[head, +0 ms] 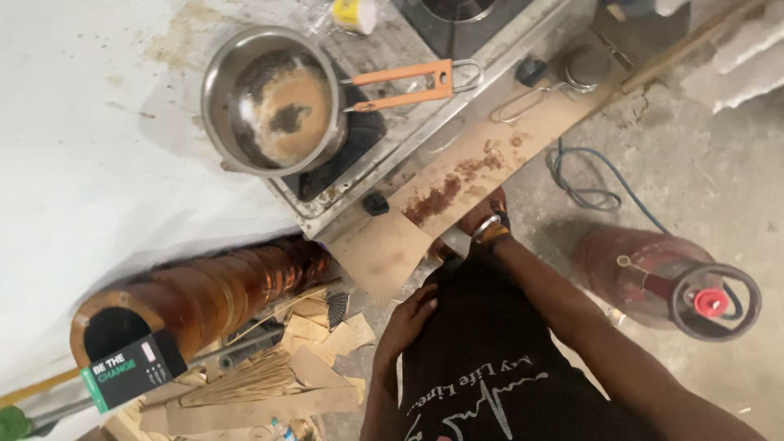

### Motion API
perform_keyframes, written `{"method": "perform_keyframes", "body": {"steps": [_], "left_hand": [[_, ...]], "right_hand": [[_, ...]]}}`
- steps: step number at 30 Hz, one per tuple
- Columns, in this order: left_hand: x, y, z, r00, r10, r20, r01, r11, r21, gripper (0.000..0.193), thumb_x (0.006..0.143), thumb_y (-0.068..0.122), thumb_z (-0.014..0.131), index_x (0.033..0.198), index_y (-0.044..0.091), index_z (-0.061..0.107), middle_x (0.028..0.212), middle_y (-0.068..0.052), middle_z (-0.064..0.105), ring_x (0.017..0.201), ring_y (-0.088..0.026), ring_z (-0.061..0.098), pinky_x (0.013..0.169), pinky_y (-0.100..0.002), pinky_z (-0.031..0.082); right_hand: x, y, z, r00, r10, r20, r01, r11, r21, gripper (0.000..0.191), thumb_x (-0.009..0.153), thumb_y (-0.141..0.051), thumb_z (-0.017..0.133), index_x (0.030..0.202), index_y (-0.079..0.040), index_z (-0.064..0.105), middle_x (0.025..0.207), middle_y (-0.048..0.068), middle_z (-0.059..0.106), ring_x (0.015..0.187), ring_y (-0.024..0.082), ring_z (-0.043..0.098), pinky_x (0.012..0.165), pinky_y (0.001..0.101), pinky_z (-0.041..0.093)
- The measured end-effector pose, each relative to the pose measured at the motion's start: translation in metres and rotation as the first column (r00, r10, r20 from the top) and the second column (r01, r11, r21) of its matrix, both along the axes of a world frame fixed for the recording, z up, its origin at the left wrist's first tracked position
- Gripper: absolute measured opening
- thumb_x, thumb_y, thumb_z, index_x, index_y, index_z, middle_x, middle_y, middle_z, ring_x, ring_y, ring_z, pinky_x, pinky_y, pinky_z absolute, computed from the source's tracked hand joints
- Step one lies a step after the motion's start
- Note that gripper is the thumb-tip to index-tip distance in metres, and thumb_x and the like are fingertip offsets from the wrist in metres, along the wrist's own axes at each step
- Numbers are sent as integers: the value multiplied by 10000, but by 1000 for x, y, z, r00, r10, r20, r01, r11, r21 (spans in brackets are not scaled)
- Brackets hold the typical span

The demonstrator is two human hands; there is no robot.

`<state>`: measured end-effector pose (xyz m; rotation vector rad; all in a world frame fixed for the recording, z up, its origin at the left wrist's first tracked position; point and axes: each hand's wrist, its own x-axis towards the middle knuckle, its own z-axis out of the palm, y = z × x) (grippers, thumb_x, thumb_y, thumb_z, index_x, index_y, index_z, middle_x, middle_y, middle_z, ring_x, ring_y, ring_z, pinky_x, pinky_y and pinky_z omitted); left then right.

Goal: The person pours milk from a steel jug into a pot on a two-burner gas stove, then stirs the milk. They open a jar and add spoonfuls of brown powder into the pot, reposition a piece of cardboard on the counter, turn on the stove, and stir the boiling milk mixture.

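Note:
My right hand is curled at the edge of the cardboard-covered counter, with bracelets on its wrist. What its fingers hold, if anything, is hidden. My left hand lies flat against my black shirt at the waist and holds nothing. On the steel gas stove above the hands stands a steel pot with an orange handle, holding frothy brown liquid.
A red gas cylinder stands on the concrete floor at right, with a blue hose near it. A small metal strainer lies on the counter. A brown ribbed roll and cardboard scraps lie at lower left.

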<state>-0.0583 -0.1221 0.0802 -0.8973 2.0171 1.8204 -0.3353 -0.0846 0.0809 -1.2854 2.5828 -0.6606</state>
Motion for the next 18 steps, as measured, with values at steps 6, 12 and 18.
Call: {"method": "perform_keyframes", "body": {"steps": [6, 12, 18], "left_hand": [[21, 14, -2, 984, 174, 31, -173, 985, -24, 518, 990, 297, 611, 1463, 106, 519, 1382, -145, 666, 1284, -269, 644, 1058, -357, 495], [16, 16, 4, 978, 208, -24, -205, 926, -317, 454, 968, 310, 642, 1348, 66, 605, 1291, -200, 678, 1165, -396, 652, 964, -440, 519], [34, 21, -16, 954, 67, 294, 96, 857, -506, 319, 987, 316, 575, 1124, 38, 649, 1080, -155, 695, 1039, -383, 634, 847, -560, 504]], "right_hand": [[-1, 25, 3, 983, 164, -83, -165, 986, -13, 437, 784, -291, 681, 1159, -69, 711, 1163, 182, 707, 1102, 406, 636, 935, 515, 505], [-13, 91, 54, 850, -128, 511, 394, 799, -454, 226, 1048, -116, 568, 1163, 7, 720, 883, 112, 747, 805, 209, 743, 760, 299, 625], [-64, 57, 186, 995, 7, 102, 67, 705, -706, 252, 1082, -228, 602, 1168, -7, 686, 993, 107, 721, 850, 200, 731, 754, 301, 575]]}}
